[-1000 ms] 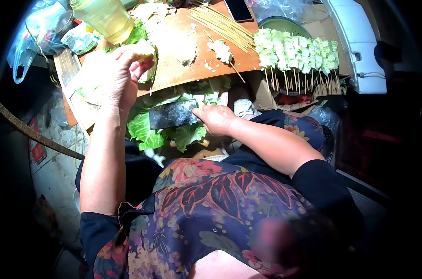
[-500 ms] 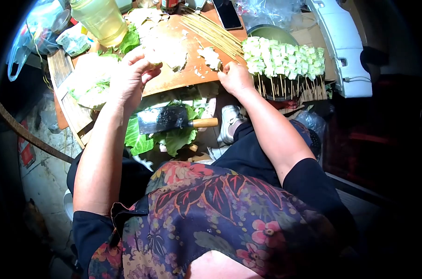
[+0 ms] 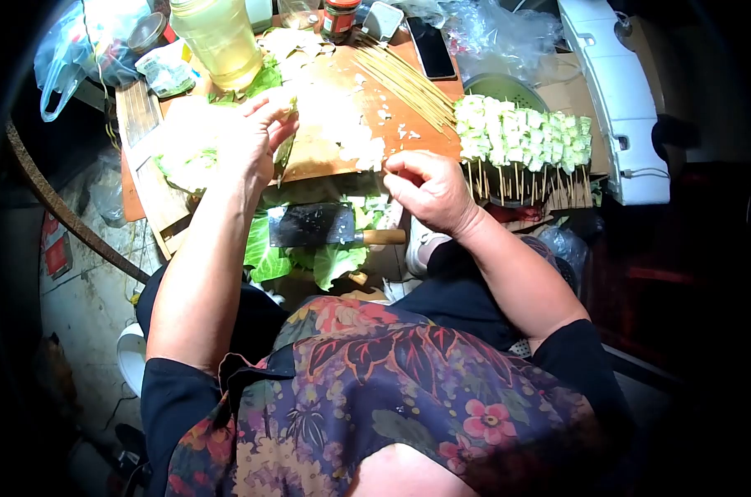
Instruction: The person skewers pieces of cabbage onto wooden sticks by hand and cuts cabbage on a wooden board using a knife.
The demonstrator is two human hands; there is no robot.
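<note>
Pinching the cabbage stick (image 3: 364,152) by its right end, at the table's (image 3: 429,142) near edge, the right hand (image 3: 431,192) likely leaves the rest free; the left hand (image 3: 262,138) pinches a green bit (image 3: 292,106).

pale green skewered cabbage (image 3: 524,132), yellow sticks (image 3: 402,81), orange tabletop (image 3: 433,146), dark floral apron (image 3: 367,364)

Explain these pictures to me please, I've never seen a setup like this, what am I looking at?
There's no machine here: these are a person's two bare hands, seen from a camera worn on their head. The left hand holds something pale green, washed out by glare. The right hand pinches what looks like a skewer of pale leaf pieces. On the orange table lie bare sticks and a phone; loaded skewers are to the right. Below, a cleaver rests on green leaves.
</note>
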